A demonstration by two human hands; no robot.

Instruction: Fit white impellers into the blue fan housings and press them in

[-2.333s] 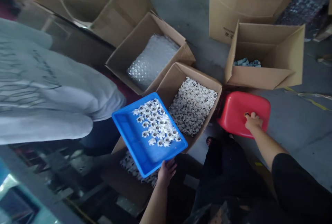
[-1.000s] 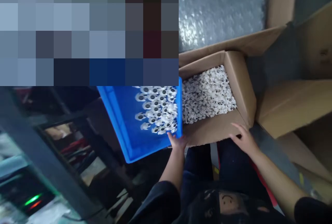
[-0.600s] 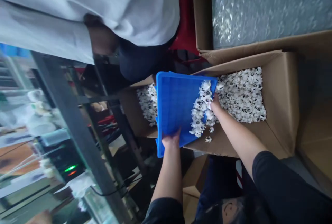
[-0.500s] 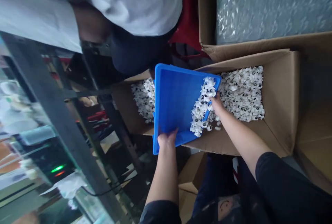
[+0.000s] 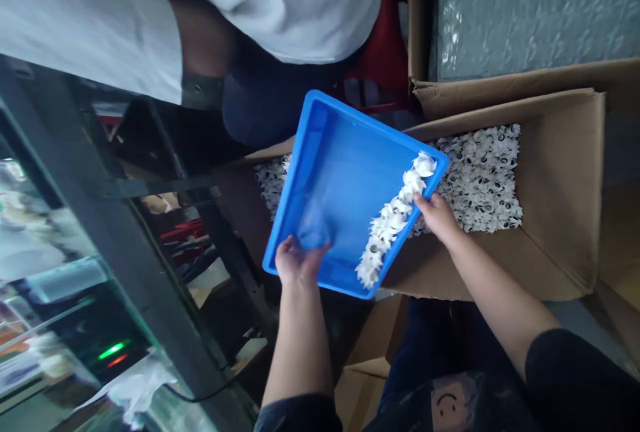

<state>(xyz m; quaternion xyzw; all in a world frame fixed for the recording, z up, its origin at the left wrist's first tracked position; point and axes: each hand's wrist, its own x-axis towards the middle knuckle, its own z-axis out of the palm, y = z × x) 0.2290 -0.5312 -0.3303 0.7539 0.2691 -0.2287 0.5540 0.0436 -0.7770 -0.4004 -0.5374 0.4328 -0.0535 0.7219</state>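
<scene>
Both my hands hold a blue plastic tray, tilted over an open cardboard box. My left hand grips its near left rim, thumb inside and the other fingers partly hidden. On the right rim, my right hand is closed with the thumb over the edge. Small white spiky plastic pieces lie banked in a strip along the tray's right wall. More such white pieces with dark round spots fill part of the cardboard box beneath and to the right.
At top left sits a person in a white shirt, close beside the tray. A second cardboard box with bubble wrap stands at upper right. A metal frame runs down the left side. A red chair is behind.
The tray has turned clockwise and come more level. My right hand has moved from among the pieces to the rim. The pieces in the tray now form a narrower strip.
</scene>
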